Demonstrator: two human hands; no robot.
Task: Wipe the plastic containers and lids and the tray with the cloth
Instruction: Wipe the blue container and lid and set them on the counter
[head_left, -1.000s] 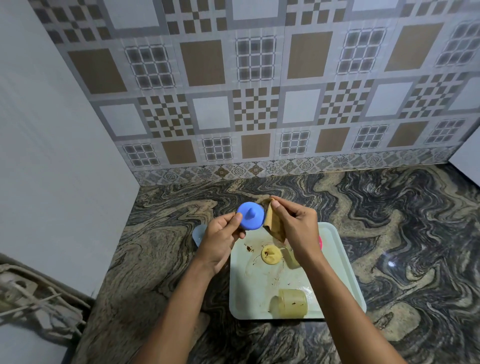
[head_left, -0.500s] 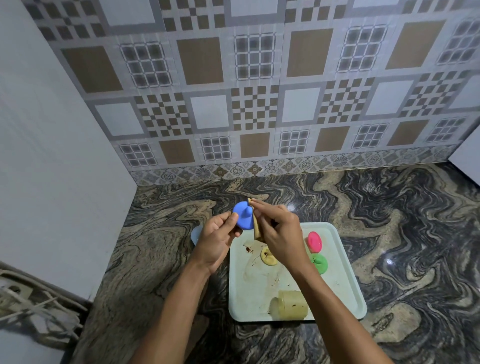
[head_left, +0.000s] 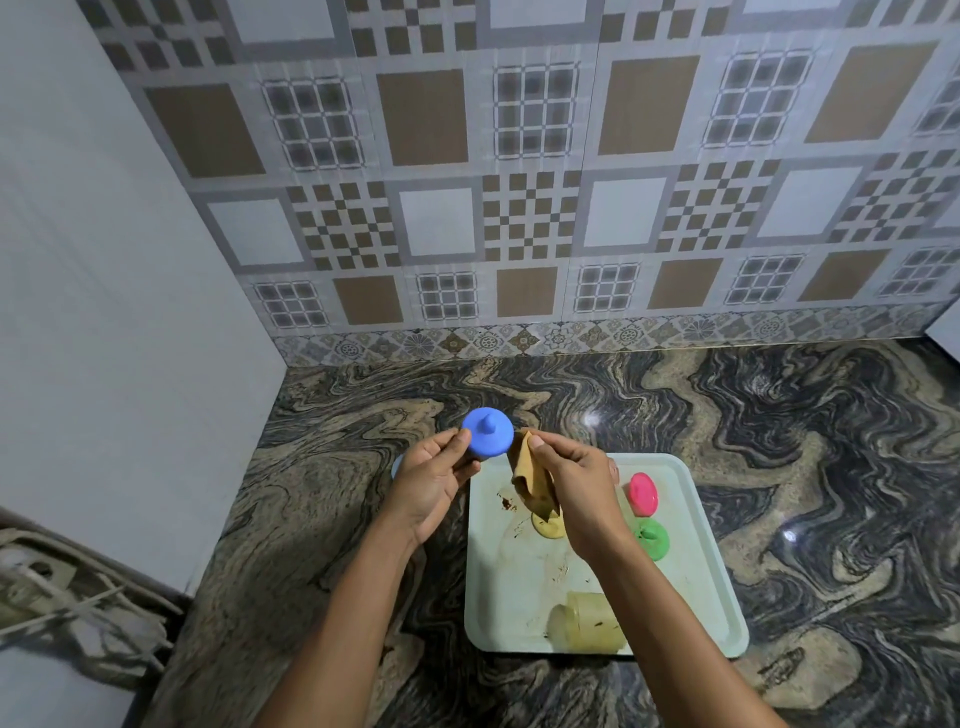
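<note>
Left hand pinches the blue lid, knob facing the camera; right hand grips the cloth.

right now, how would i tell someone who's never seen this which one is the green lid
Find the pale tray on the swirled stone countertop. Toward its right side two small round lids lie close together, and the green lid is the one nearer the person, below the pink lid. Colour settles it: the yellow lid lies further left.
</note>
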